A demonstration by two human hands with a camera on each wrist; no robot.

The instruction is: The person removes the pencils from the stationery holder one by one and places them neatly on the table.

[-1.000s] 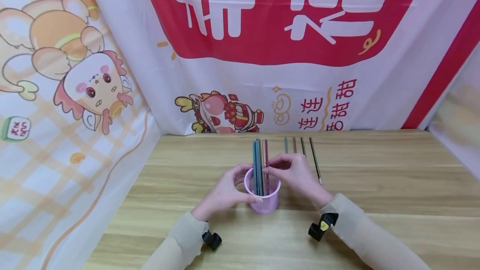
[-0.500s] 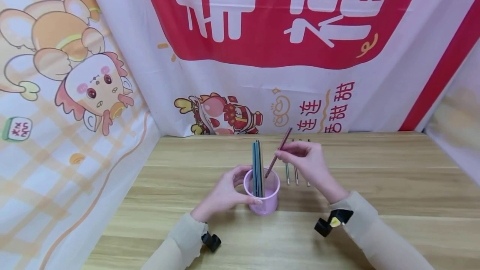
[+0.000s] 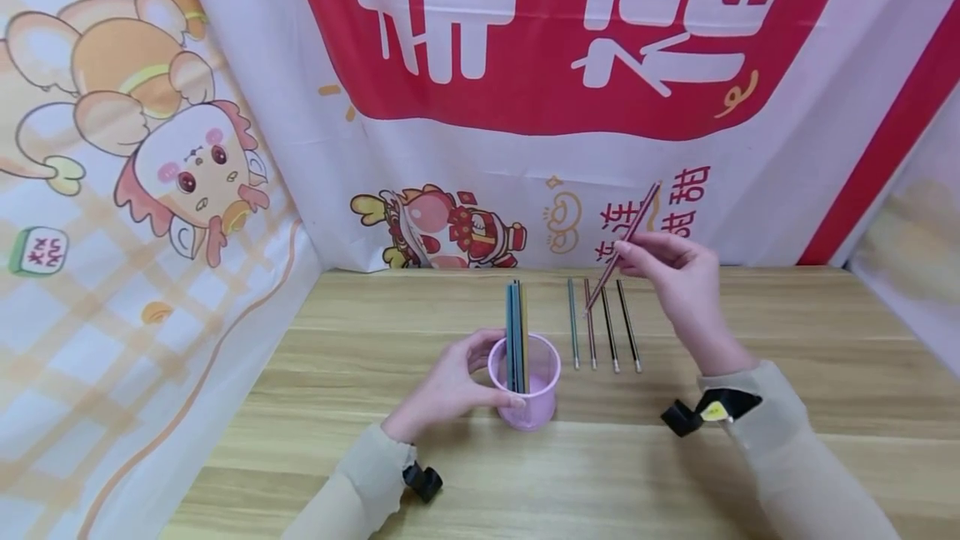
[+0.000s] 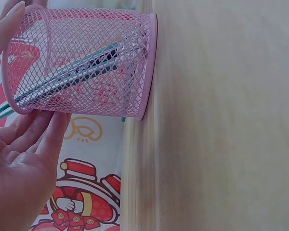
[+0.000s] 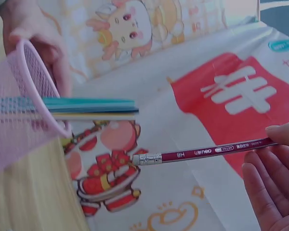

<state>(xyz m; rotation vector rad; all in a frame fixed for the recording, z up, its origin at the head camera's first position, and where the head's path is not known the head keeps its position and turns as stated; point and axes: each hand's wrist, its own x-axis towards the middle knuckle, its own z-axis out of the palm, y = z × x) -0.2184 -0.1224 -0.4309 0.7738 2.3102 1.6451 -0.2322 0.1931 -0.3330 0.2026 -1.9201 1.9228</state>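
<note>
A pink mesh pencil cup (image 3: 531,415) stands upright on the wooden table, and my left hand (image 3: 456,377) holds it near the rim, thumb in front and fingers behind. Several pencils (image 3: 515,332), bluish-green and yellowish ones among them, lean inside the cup (image 4: 82,29). Between thumb and fingers, my right hand (image 3: 682,290) pinches a dark red pencil (image 5: 207,153) by one end region, raised above the table. Its silver ferrule and white eraser point down and left, away from the palm. Markings including "HB" show on its barrel in the right wrist view.
Right of the cup lies a spaced row of pencils, erasers toward me: a green pencil (image 3: 573,323), a dark red one (image 3: 591,336) and dark ones (image 3: 629,327). A printed cloth (image 3: 465,148) hangs behind the table (image 3: 420,473), and another (image 3: 172,357) at the left.
My right hand has drawn the dark red pencil out of the cup and carried it right and up, over the row of pencils. My left hand stays on the cup.
</note>
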